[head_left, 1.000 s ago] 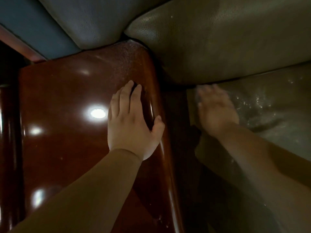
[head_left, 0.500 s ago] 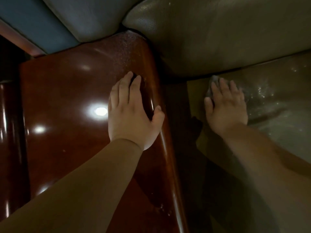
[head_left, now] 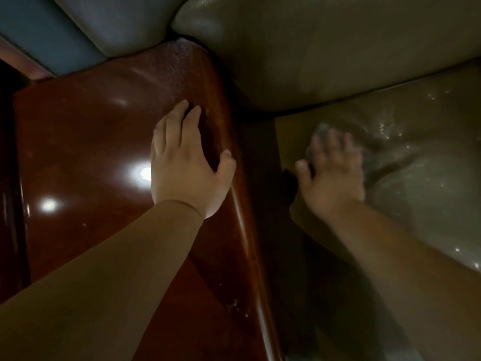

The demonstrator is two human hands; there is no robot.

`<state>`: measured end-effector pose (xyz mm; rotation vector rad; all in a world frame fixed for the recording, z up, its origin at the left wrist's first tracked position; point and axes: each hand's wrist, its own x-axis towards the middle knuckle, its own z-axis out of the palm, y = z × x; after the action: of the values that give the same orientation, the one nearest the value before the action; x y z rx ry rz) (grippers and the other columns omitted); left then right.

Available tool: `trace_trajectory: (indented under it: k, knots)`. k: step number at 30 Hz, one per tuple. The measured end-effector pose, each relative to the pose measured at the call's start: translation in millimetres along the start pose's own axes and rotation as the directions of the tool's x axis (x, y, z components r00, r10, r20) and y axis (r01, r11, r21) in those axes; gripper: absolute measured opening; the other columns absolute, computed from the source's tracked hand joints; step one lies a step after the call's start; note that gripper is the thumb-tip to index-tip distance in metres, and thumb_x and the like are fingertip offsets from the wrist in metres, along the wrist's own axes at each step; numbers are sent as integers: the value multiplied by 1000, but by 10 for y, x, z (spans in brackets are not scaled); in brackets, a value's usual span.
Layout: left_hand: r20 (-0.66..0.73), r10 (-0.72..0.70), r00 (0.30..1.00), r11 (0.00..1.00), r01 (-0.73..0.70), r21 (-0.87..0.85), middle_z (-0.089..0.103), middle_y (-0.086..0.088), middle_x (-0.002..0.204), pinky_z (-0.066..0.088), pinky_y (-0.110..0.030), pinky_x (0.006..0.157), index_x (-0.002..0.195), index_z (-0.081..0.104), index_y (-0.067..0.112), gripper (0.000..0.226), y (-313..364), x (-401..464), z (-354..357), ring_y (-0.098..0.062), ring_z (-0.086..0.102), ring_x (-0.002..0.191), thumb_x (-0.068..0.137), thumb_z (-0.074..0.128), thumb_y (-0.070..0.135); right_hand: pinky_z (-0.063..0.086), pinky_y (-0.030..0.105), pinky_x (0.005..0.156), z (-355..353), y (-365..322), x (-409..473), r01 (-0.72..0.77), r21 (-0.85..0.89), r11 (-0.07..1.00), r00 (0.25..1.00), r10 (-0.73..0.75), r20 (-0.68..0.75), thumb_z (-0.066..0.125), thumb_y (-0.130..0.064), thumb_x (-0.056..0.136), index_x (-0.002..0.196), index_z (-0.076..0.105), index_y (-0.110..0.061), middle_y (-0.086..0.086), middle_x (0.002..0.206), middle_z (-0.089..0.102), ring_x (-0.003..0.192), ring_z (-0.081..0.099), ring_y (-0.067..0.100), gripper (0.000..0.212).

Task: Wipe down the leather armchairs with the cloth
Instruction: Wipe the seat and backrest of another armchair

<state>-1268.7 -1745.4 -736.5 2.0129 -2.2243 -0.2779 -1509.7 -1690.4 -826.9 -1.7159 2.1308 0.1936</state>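
Note:
The olive-brown leather seat cushion (head_left: 421,194) of the armchair lies at the right, its surface shining wet, with the leather backrest (head_left: 325,48) above it. My right hand (head_left: 334,175) presses flat, fingers spread, on a grey cloth (head_left: 318,131) near the seat's back left corner; the hand is blurred and only the cloth's edges show around the fingers. Straight-fingered, my left hand (head_left: 186,162) rests on the glossy reddish wooden armrest (head_left: 91,152), thumb over its right edge.
A second grey-blue cushion (head_left: 109,24) of a neighbouring chair sits at the top left. A dark gap (head_left: 263,178) runs between the wooden armrest and the seat. Light spots reflect on the wood.
My right hand has slid the cloth over the seat, first up toward the backrest, then back toward me and slightly right. The left hand has stayed on the armrest.

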Motion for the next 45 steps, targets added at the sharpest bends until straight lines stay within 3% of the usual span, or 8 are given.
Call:
trace_trajectory:
  k: [5,12,20,26,33,37,40,45]
  knots:
    - [-4,-10,1000,1000,10,-23,25,-3,170,20,-44,129,162,33,16,83,23,-19,-16,-28,20,156,91,51,56,6,49,130,175,86,-337,705,-103,702,699,-663,268,21,-61,105,166,20,-27,2,174,8,161,1,29,70]
    - [-32,2,999,1000,-3,-27,27,-3,170,19,-42,129,161,35,15,79,17,-40,-25,-25,21,156,94,53,55,1,50,129,52,365,-332,30,-17,999,999,-30,-12,7,-65,104,166,3,-27,3,175,-3,160,-9,30,73]
    - [91,4,996,998,2,-69,19,-6,173,14,-47,130,162,33,18,74,211,-645,-74,-29,14,159,98,48,52,-2,47,129,278,506,-1272,697,-66,714,690,-644,331,19,-65,103,166,-2,-32,-3,173,-13,157,-20,22,74]
    - [338,281,898,932,-339,126,26,-1,172,3,-51,131,156,47,28,70,554,-1674,80,-22,14,161,97,36,64,-2,49,130,97,762,-1057,-4,0,1000,999,4,38,4,-65,104,165,-6,-29,0,174,-14,158,-18,26,72]
    - [304,291,907,928,-345,139,65,8,138,14,-55,129,123,74,30,53,534,-1646,79,-24,30,154,96,40,60,-16,43,125,424,572,-1674,706,-34,707,673,-655,344,26,-62,106,166,-1,-38,-7,173,-16,157,-24,22,70]
    - [256,287,923,938,-325,120,70,8,131,15,-53,129,115,78,26,48,519,-1648,110,-23,33,152,95,44,55,8,50,130,350,1081,-1443,254,-82,964,967,-256,-16,21,-55,108,166,6,-32,-2,175,5,161,-1,25,64]
    - [253,288,924,941,-322,105,70,9,129,15,-53,129,113,78,26,48,528,-1654,108,-22,33,152,95,44,55,3,51,130,381,1028,-1650,-225,106,969,969,234,-84,17,-59,108,167,4,-28,1,175,-4,160,-11,27,67]
    - [303,274,913,941,-319,111,67,10,134,9,-51,131,118,76,28,55,545,-1655,56,-21,28,154,95,35,57,6,52,129,790,865,-2234,287,-98,953,957,-283,60,13,-69,103,165,5,-33,3,175,0,160,-11,29,72]
